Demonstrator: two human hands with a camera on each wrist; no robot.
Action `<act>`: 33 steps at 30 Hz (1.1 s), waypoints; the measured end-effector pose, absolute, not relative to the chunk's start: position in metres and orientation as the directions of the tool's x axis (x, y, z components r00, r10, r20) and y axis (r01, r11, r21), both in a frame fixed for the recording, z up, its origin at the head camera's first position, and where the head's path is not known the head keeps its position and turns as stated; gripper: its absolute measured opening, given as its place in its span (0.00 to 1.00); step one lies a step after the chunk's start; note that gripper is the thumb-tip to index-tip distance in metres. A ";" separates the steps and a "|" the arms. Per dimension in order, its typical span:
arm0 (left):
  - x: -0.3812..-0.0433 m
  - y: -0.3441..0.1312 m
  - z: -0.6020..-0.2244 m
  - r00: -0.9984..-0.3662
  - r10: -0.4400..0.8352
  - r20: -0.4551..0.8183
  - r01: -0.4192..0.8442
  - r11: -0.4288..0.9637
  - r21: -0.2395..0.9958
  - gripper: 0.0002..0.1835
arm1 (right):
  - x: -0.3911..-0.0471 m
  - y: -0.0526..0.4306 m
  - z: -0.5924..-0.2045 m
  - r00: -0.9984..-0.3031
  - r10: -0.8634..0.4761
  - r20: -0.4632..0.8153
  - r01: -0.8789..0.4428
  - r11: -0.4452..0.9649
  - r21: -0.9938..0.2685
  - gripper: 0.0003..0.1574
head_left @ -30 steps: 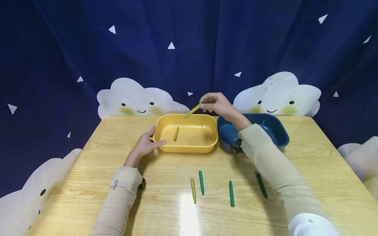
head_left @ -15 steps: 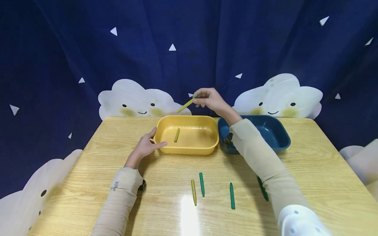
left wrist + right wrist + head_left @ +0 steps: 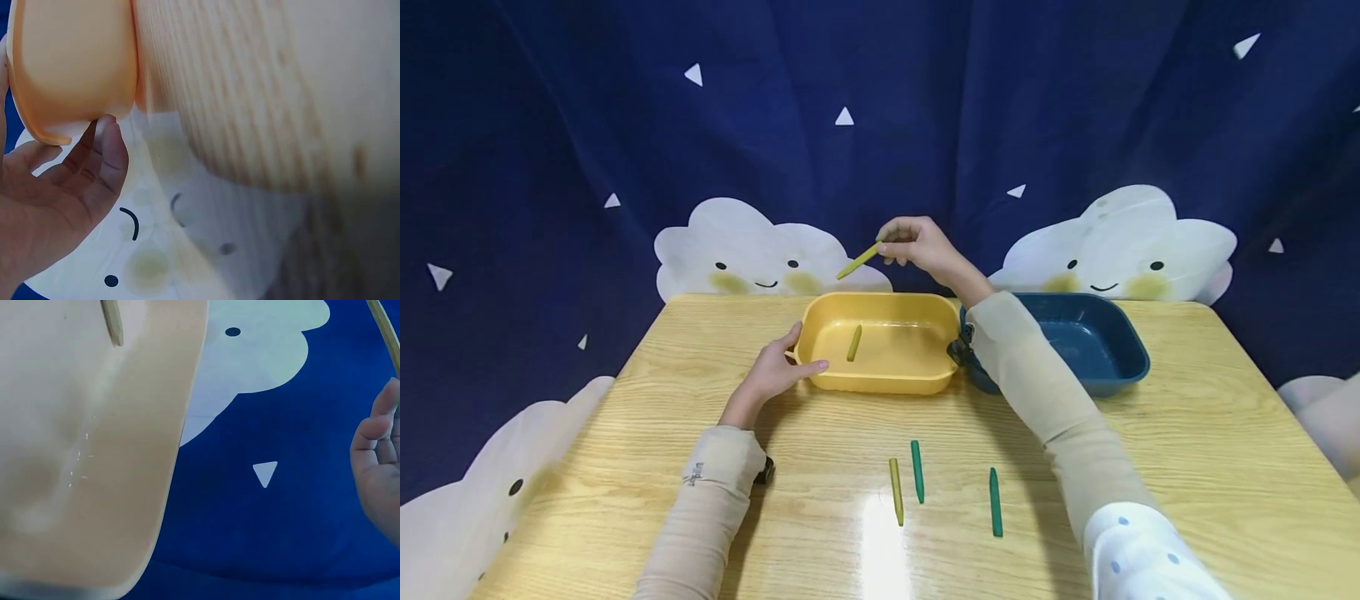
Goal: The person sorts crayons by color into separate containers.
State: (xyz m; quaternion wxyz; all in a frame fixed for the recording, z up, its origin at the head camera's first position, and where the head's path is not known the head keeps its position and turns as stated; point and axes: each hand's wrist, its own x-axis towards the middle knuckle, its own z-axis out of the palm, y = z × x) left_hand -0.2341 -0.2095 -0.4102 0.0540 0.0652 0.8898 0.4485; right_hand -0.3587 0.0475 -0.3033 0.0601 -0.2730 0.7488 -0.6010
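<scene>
My right hand (image 3: 922, 247) pinches a yellow crayon (image 3: 859, 261) by one end. The crayon slants down to the left, above the back rim of a yellow plastic tub (image 3: 887, 383). In the right wrist view, that hand (image 3: 381, 453) is at the right edge with the crayon (image 3: 384, 328) between its fingertips. My left hand (image 3: 772, 367) grips the tub's left end, thumb over the front corner. The left wrist view has its fingers (image 3: 112, 156) curled at the tub's end (image 3: 75, 75). Another yellow crayon (image 3: 854, 343) lies inside the tub.
A dark blue tub (image 3: 1097, 342) stands right beside the yellow one, partly behind the right forearm. On the wooden table (image 3: 820, 500) in front lie a yellow crayon (image 3: 897, 492), a green crayon (image 3: 918, 472) and another green crayon (image 3: 996, 502). A dark blue curtain (image 3: 895, 67) hangs behind.
The right hand has carried its crayon left and slightly up, past the tub's back rim. Its sleeve now covers a green crayon visible before. The left hand keeps its hold.
</scene>
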 end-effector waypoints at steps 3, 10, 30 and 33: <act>-0.234 -0.209 -0.411 -0.986 0.161 -0.041 0.062 0.587 0.807 0.52 | -0.366 0.043 -0.306 -0.840 -0.487 0.240 -0.342 0.131 -0.930 0.06; -0.229 -0.208 -0.409 -0.987 0.156 -0.043 0.057 0.583 0.811 0.52 | -0.374 0.035 -0.318 -0.855 -0.472 0.213 -0.293 0.101 -0.951 0.06; -0.225 -0.205 -0.412 -0.987 0.153 -0.054 0.043 0.566 0.823 0.52 | -0.375 0.019 -0.375 -0.874 -0.485 0.005 -0.072 0.121 -0.990 0.09; -0.225 -0.205 -0.412 -0.986 0.157 -0.050 0.047 0.560 0.827 0.51 | -0.375 0.016 -0.380 -0.867 -0.497 -0.046 -0.064 0.201 -0.977 0.11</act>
